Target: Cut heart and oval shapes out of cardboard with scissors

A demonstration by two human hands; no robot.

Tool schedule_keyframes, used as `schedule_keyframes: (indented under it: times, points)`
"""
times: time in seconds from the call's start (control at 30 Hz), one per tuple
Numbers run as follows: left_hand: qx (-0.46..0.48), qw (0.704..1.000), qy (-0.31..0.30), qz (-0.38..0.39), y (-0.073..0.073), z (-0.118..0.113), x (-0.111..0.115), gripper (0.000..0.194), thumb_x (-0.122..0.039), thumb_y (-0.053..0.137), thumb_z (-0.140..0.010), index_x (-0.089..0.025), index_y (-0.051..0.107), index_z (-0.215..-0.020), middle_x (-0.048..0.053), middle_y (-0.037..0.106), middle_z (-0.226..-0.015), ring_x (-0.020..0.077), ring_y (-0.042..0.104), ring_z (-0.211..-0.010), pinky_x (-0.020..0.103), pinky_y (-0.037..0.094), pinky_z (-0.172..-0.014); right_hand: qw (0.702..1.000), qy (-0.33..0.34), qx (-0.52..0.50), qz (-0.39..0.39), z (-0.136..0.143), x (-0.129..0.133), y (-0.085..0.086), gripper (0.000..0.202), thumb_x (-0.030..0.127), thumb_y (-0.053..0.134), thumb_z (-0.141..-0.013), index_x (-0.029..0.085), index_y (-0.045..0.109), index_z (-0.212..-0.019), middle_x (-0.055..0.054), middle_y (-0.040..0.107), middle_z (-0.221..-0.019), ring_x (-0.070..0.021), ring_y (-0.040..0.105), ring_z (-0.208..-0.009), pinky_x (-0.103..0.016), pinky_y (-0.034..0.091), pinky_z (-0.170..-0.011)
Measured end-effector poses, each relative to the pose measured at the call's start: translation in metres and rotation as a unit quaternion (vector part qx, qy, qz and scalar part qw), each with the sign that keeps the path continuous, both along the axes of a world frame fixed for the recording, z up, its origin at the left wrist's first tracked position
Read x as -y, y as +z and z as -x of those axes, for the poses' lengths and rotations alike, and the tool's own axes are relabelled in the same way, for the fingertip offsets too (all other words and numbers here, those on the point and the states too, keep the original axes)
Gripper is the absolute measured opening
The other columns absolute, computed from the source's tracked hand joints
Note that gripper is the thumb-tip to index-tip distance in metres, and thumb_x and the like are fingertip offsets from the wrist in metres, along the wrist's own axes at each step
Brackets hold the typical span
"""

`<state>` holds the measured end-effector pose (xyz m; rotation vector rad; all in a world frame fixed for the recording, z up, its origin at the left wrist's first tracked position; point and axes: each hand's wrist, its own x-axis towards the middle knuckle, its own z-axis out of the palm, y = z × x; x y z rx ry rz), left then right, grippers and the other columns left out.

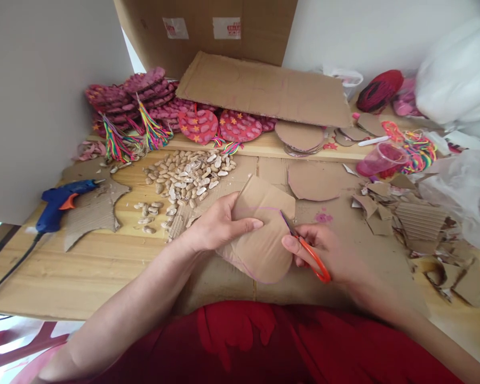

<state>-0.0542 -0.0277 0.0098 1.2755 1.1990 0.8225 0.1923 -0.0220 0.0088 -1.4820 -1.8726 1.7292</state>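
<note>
Pale wooden boards (pixel 56 272) make up our worktable, with a flat brown cardboard sheet (pixel 368 261) spread before us. Our left hand (pixel 224 226) pinches a brown cardboard piece marked with a curved purple outline (pixel 264 250), its thumb on top and its fingers mostly hidden beneath. We have that piece above the sheet, just in front of our red clothing (pixel 240 341). Our right hand (pixel 322 245) is curled around the handle of orange-handled metal scissors (pixel 312 253), whose blades meet the piece's right edge near the purple line. Beyond our 2 hands lie a heap of tan peanuts (pixel 188 176) and 1 rounded brown cardboard cutout (pixel 314 181); torn cardboard scraps (pixel 420 224) sit at right, and a blue glue gun with an orange trigger (pixel 60 205) at left.
</note>
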Motion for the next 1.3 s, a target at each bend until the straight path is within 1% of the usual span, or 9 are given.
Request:
schedule_keyframes:
  times: [0.13,0.23,0.37,0.53,0.7,0.77,0.83,1.07,1.3]
  points:
    - [-0.123,0.989,0.037,-0.075,0.007,0.004,0.0,0.04,-0.048,0.079,-0.073,-0.016,0.059,-0.087,0.0,0.063,-0.076,0.0163,0.058,-0.067,0.026,0.044,-0.055,0.999,0.002,-0.023,0.043,-0.003,-0.003,0.0,0.055,0.07,0.068,-0.077,0.02,0.053,-0.062,0.001,0.054,-0.057,-0.0104,0.04,-0.05,-0.026,0.028,-0.049]
    - [-0.14,0.986,0.047,-0.083,0.01,0.008,0.0,0.041,-0.049,0.08,-0.072,-0.016,0.058,-0.083,0.0,0.06,-0.073,0.015,0.055,-0.064,0.026,0.041,-0.052,0.996,0.006,-0.065,0.057,-0.005,-0.003,-0.001,0.049,0.062,0.074,-0.078,0.021,0.05,-0.065,0.003,0.049,-0.059,-0.0105,0.039,-0.054,-0.026,0.028,-0.051]
    - [-0.018,0.997,0.05,-0.055,0.006,0.013,-0.002,0.043,-0.044,0.081,-0.072,-0.015,0.062,-0.099,0.005,0.07,-0.091,0.0204,0.065,-0.079,0.029,0.052,-0.064,0.994,0.021,-0.087,0.06,-0.007,-0.003,-0.002,0.047,0.059,0.072,-0.082,0.021,0.049,-0.067,0.005,0.044,-0.059,-0.01,0.035,-0.054,-0.026,0.025,-0.05]
    - [0.145,0.978,0.149,-0.03,0.001,0.022,-0.006,0.05,-0.038,0.083,-0.072,-0.017,0.06,-0.111,0.008,0.074,-0.103,0.0242,0.071,-0.087,0.032,0.056,-0.073,0.997,0.037,-0.062,0.041,-0.009,-0.005,0.004,0.048,0.052,0.081,-0.074,0.021,0.046,-0.06,0.007,0.037,-0.054,-0.0086,0.029,-0.05,-0.026,0.022,-0.048]
    - [0.14,0.987,0.065,0.039,-0.002,0.016,-0.005,0.05,-0.038,0.086,-0.07,-0.015,0.064,-0.109,0.008,0.075,-0.101,0.0232,0.071,-0.085,0.03,0.055,-0.071,0.969,-0.179,-0.116,-0.12,-0.011,-0.015,0.007,0.026,0.047,0.076,-0.079,0.022,0.068,-0.079,-0.001,0.063,-0.074,-0.0155,0.055,-0.066,-0.029,0.042,-0.062]
    - [0.122,0.99,0.036,0.063,-0.003,0.01,-0.002,0.047,-0.039,0.086,-0.07,-0.016,0.065,-0.105,0.006,0.075,-0.096,0.021,0.07,-0.08,0.028,0.053,-0.066,0.969,-0.179,-0.116,-0.124,-0.01,-0.017,0.005,0.027,0.043,0.08,-0.075,0.024,0.073,-0.092,-0.003,0.069,-0.087,-0.0191,0.061,-0.077,-0.032,0.047,-0.07]
    - [0.129,0.987,0.016,0.091,-0.005,0.005,0.0,0.044,-0.039,0.086,-0.07,-0.017,0.066,-0.102,0.004,0.075,-0.092,0.0188,0.069,-0.076,0.026,0.052,-0.063,0.973,-0.148,-0.113,-0.133,-0.009,-0.016,0.001,0.023,0.041,0.081,-0.074,0.024,0.073,-0.086,-0.003,0.068,-0.087,-0.0202,0.061,-0.079,-0.034,0.048,-0.073]
    - [0.233,0.955,-0.04,0.182,-0.006,-0.004,0.006,0.049,-0.034,0.086,-0.071,-0.015,0.067,-0.112,0.008,0.076,-0.098,0.019,0.07,-0.08,0.028,0.055,-0.07,0.972,-0.063,-0.141,-0.179,-0.005,-0.012,0.002,0.025,0.039,0.073,-0.082,0.023,0.06,-0.068,0.0,0.056,-0.069,-0.0151,0.049,-0.06,-0.031,0.041,-0.057]
    - [0.176,0.978,-0.008,0.115,-0.007,-0.011,0.008,0.048,-0.038,0.084,-0.073,-0.014,0.065,-0.109,0.007,0.074,-0.098,0.0182,0.068,-0.079,0.026,0.052,-0.066,0.946,-0.157,-0.133,-0.251,0.008,-0.008,-0.015,0.022,0.034,0.072,-0.08,0.022,0.058,-0.069,0.002,0.053,-0.063,-0.013,0.046,-0.056,-0.028,0.038,-0.052]
